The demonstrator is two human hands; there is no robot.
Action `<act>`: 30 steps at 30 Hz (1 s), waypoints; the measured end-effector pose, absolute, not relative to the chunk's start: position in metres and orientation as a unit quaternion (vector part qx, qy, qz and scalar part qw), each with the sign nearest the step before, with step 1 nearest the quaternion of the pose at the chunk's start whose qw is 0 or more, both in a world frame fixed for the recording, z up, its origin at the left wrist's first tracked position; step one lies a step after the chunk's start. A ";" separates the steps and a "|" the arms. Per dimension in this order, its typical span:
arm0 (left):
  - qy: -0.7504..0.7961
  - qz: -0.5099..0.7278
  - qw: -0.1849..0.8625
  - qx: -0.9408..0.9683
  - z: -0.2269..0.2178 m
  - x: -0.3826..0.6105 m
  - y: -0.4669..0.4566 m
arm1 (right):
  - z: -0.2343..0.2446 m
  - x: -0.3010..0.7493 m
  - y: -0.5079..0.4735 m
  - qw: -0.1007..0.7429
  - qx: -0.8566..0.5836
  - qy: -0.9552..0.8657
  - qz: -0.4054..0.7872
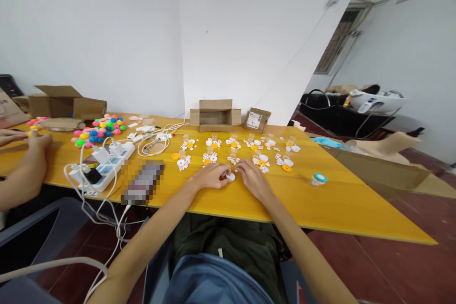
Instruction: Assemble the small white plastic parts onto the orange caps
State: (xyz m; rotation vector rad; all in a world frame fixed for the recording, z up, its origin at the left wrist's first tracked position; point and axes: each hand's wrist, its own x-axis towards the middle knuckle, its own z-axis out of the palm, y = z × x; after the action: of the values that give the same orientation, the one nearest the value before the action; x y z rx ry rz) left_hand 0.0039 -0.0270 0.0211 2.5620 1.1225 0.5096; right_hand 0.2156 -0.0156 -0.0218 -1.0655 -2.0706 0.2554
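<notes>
My left hand (213,175) is closed on a small round white plastic disc (231,177), held just above the near part of the yellow table (278,204). Close on its right, my right hand (253,178) has its fingers pinched together; a tiny white bit shows at the tips, too small to name. Beyond both hands lie several little piles of parts. They hold clear plastic cups (233,153), orange-yellow rings (287,168), white round pieces (263,157) and small white perforated pieces (183,163).
A clear jar with a teal lid (320,178) stands to the right. Left are a phone (143,183), a power strip (110,166) with white cables, and colourful balls (94,135). Cardboard boxes (215,128) line the wall. Another person's hand (40,141) works at far left.
</notes>
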 end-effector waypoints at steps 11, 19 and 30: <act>0.386 0.183 0.145 0.892 0.023 0.005 -0.028 | -0.016 0.208 -0.037 0.359 -0.381 -0.838 0.154; 0.389 0.180 0.148 0.891 0.023 0.005 -0.028 | -0.015 0.209 -0.035 0.351 -0.366 -0.846 0.163; 0.379 0.189 0.134 0.896 0.020 0.004 -0.028 | -0.015 0.209 -0.035 0.351 -0.373 -0.842 0.170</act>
State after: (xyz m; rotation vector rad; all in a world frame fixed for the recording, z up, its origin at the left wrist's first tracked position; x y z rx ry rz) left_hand 0.0042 -0.0276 0.0201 2.5967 1.1001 0.5469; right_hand 0.2088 -0.0352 -0.0153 -0.9657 -2.1793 0.4394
